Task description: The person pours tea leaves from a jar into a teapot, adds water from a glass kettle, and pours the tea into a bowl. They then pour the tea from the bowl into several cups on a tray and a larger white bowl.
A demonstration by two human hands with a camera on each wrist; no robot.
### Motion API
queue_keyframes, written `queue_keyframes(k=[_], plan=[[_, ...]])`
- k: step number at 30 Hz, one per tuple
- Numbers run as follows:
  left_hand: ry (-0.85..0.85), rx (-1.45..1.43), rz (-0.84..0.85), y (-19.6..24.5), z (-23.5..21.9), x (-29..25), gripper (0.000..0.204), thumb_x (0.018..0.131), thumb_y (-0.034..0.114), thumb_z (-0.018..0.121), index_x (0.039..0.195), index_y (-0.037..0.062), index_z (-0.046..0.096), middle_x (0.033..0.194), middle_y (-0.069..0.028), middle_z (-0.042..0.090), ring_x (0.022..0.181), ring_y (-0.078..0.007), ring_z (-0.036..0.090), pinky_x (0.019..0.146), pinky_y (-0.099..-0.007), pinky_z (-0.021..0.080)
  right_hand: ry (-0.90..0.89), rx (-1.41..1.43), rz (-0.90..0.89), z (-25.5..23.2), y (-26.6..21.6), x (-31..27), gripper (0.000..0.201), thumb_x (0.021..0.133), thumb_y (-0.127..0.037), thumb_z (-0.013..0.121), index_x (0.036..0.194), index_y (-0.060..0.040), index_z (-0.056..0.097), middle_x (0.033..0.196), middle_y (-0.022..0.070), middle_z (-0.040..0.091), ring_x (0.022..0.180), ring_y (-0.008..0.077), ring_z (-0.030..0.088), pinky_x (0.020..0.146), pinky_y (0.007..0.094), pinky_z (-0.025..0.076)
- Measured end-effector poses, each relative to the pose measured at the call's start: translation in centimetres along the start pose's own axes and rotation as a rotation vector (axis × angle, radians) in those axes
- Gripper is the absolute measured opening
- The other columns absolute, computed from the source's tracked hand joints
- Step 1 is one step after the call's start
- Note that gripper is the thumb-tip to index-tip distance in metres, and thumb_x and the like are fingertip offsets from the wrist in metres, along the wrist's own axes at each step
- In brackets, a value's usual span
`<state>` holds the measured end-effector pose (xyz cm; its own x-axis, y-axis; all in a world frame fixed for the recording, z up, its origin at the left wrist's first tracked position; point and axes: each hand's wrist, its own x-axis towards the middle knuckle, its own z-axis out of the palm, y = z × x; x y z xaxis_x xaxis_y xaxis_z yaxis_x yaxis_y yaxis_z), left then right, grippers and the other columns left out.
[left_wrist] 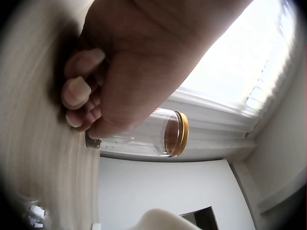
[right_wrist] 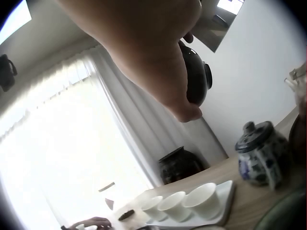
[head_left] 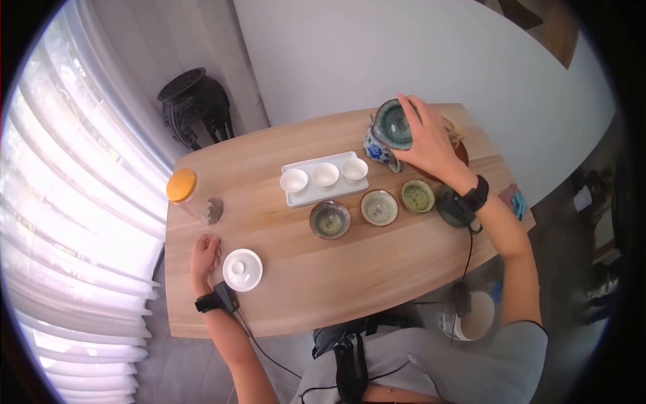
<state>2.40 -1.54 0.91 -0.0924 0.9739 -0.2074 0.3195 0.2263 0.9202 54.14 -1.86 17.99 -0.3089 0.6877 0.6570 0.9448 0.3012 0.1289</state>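
Note:
High over the back right of the table, my right hand (head_left: 432, 149) grips a blue-green glazed bowl (head_left: 392, 128) with thumb and fingers at its rim. The bowl is tilted, its inside facing the head camera; its dark outside (right_wrist: 195, 79) shows in the right wrist view. Below it, partly covered, stands a blue-and-white teapot (right_wrist: 259, 155). My left hand (head_left: 204, 261) rests on the table at the left with loosely curled fingers and nothing in it. Beside it sits a white lidded gaiwan (head_left: 242, 271). Behind that hand is a clear jar with a yellow lid (head_left: 182, 185).
A white tray (head_left: 328, 196) carries three white cups. In front stand a dark bowl (head_left: 330, 220), a pale bowl (head_left: 379, 207) and a green bowl (head_left: 418, 196). Another dark green bowl (head_left: 452, 209) lies under my right wrist. A cloth (head_left: 517, 202) is at the right edge.

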Motion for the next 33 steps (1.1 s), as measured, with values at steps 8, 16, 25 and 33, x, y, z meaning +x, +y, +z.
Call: queue_keyframes(k=[8,16,25,33], plan=[[-0.015,-0.032,0.009,-0.2,0.3,0.4,0.019,0.092,0.02,0.054,0.089,0.0021,0.054,0.057,-0.0018,0.053,0.034,-0.0066,0.04,0.03,-0.0215,0.025,-0.211,0.996,0.212,4.4,-16.6,-2.5,0.099,0.061,-0.026,0.08,0.14,-0.0013,0.025,0.122,0.0205,0.044,0.114,0.0362,0.045,0.097,0.0409,0.038],[-0.022,-0.049,0.013,-0.4,0.3,0.5,0.018,0.092,0.02,0.055,0.09,0.0017,0.054,0.057,-0.0013,0.054,0.035,-0.0061,0.041,0.031,-0.0209,0.026,-0.276,1.099,0.312,11.8,-24.4,-4.9,0.1,0.062,-0.019,0.08,0.141,-0.0021,0.022,0.13,0.0205,0.038,0.123,0.0346,0.038,0.102,0.0406,0.034],[-0.044,-0.016,0.035,-0.3,0.3,0.4,0.02,0.093,0.022,0.053,0.088,0.0028,0.053,0.058,-0.0012,0.053,0.034,-0.0055,0.041,0.03,-0.0205,0.025,-0.207,1.056,0.297,14.4,-26.4,-5.9,0.097,0.061,-0.017,0.079,0.14,-0.0015,0.025,0.127,0.0247,0.036,0.119,0.0425,0.037,0.099,0.0453,0.035],[-0.018,-0.021,0.025,-0.3,0.4,0.5,0.018,0.092,0.02,0.054,0.088,0.0024,0.053,0.056,-0.0015,0.053,0.035,-0.0069,0.041,0.031,-0.0216,0.026,-0.24,0.8,0.203,10.6,-25.1,-7.0,0.093,0.067,-0.015,0.077,0.141,-0.0032,0.022,0.138,0.026,0.027,0.127,0.0429,0.031,0.104,0.0447,0.032]])
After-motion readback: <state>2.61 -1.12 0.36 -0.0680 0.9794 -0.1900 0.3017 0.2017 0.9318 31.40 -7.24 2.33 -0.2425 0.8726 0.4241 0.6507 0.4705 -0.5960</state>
